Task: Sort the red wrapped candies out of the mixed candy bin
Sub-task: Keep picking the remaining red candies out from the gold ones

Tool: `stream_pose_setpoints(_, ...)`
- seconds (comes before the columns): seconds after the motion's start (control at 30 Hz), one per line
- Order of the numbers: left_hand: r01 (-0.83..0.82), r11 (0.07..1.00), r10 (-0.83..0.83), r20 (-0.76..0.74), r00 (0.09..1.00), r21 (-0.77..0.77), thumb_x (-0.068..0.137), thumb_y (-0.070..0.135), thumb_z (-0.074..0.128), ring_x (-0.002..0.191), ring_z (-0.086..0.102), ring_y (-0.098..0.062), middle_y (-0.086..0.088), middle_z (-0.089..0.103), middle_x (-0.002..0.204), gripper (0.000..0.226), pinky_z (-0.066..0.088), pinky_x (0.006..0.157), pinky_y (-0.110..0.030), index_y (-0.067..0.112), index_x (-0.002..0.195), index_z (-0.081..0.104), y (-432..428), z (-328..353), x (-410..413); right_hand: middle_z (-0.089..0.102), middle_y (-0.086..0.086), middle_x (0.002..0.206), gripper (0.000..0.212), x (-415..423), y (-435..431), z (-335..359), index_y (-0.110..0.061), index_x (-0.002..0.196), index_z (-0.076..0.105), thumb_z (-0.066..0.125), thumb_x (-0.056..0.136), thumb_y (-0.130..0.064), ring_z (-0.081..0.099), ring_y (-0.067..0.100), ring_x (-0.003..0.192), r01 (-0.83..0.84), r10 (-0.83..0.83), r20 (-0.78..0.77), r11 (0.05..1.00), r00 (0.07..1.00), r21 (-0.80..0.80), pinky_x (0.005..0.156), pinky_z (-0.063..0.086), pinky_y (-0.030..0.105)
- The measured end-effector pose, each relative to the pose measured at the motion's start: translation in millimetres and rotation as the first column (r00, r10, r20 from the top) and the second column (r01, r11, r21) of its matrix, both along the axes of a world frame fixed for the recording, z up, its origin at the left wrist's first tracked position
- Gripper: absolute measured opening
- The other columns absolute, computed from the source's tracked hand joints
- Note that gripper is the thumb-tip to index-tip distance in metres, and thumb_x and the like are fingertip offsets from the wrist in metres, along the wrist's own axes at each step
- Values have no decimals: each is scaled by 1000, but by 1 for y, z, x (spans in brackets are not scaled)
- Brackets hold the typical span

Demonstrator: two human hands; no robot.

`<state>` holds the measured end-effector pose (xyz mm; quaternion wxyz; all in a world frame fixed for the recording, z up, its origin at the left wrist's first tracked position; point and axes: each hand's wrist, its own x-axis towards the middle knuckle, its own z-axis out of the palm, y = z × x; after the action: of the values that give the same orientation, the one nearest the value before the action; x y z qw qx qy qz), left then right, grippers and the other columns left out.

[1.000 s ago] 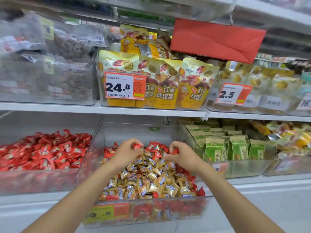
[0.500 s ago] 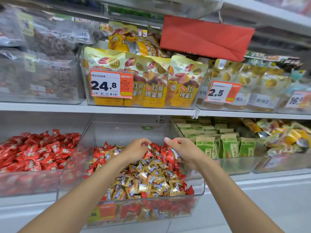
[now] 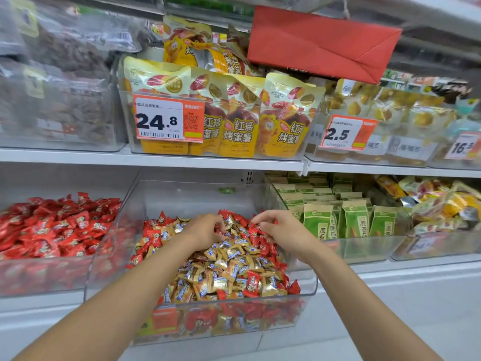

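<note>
The sort is well short of done. In the bin (image 3: 195, 196), reds (image 3: 153, 233) ring the gold candies (image 3: 229, 269), with a clump at 9 o'clock, a band from 12 to 3 and strays at 5. More show low down through its front. Both hands work the bin's 12 o'clock end. The right hand (image 3: 286, 231) is curled narrow, thumb and fingers seemingly pinching a red candy (image 3: 256, 227). The left hand (image 3: 205, 230) curls knuckles-up into the pile, and I cannot tell whether it holds anything. The side bin (image 3: 31, 280), at 9 o'clock, is heaped with red pieces and is the likely drop spot.
</note>
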<state>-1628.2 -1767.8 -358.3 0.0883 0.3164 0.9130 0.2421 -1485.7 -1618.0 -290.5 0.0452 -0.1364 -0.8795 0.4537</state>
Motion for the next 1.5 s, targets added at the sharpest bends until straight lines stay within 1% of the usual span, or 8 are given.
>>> stream_pose_setpoints(0.27, -58, 975, 42, 80, 996, 215, 88, 28, 65, 115, 55, -35, -9, 53, 134, 41, 47, 90, -38, 19, 127, 55, -10, 21, 12, 45, -15, 69, 27, 16, -10, -13, -22, 81, 60, 80, 74, -39, 42, 1, 61, -470, 309, 440, 820, 843, 325, 55, 31, 21)
stream_pose_setpoints(0.53, -46, 952, -33, 249, 968, 303, 97, 9, 50, 65, 58, -7, -5, 62, 104, 13, 40, 46, -14, 13, 105, 60, -15, 30, 32, 65, 3, 79, 7, 22, 2, 7, -19, 92, 53, 59, 93, -17, 54, 13, 61, -198, 194, 46, 970, 980, 140, 58, 43, 29)
stream_pose_setpoints(0.7, -21, 937, -85, 287, 954, 347, 98, 13, 49, 55, 51, -14, 4, 62, 91, 18, 42, 54, -30, 21, 97, 65, 10, 26, 30, 55, -13, 66, 20, 28, 30, 33, -12, 96, 69, 49, 97, -9, 46, -4, 50, 20, 9, -261, 994, 965, 105, 53, 34, 13)
stream_pose_setpoints(0.77, 22, 956, -98, 248, 964, 293, 94, 28, 57, 89, 63, -21, 6, 65, 104, 13, 51, 81, -38, 21, 98, 67, 29, 23, 29, 54, -18, 66, 18, 30, 42, 30, -15, 94, 70, 52, 96, -12, 48, -8, 57, 97, -66, -297, 991, 952, 90, 58, 33, 12)
stream_pose_setpoints(0.93, 132, 986, -114, 171, 979, -104, 77, 64, 62, 138, 32, -28, -8, 32, 149, 78, 30, 113, -40, 27, 142, 41, 63, 11, 22, 65, -17, 94, 19, 33, 59, 19, -24, 85, 68, 57, 93, -11, 57, -2, 88, 88, -62, -265, 992, 962, 88, 85, 42, 24)
stream_pose_setpoints(1.03, 192, 952, -162, 142, 977, -238, 77, 66, 60, 126, 40, -32, -10, 39, 130, 61, 35, 107, -39, 31, 127, 52, 69, 2, 22, 66, -17, 93, 18, 32, 66, 18, -26, 84, 70, 58, 93, -15, 57, -1, 84, 98, -80, -262, 994, 962, 56, 82, 45, 27)
stream_pose_setpoints(1.37, 95, 976, -131, 180, 975, 197, 86, 46, 61, 46, 41, -10, 7, 47, 55, 33, 37, 52, -27, 16, 77, 51, 53, 15, 24, 65, -15, 92, 14, 39, 71, 19, -19, 91, 71, 58, 93, -15, 51, -5, 72, 91, -87, -268, 996, 959, 1, 75, 43, 22)
stream_pose_setpoints(1.5, -3, 917, -128, 301, 945, 398, 92, 37, 56, 62, 50, -13, -4, 43, 73, 28, 50, 57, -23, 12, 82, 49, 42, 26, 29, 65, -14, 94, 16, 41, 69, 19, -23, 86, 70, 58, 93, -14, 50, -6, 71, 81, -75, -267, 997, 961, 11, 75, 42, 23)
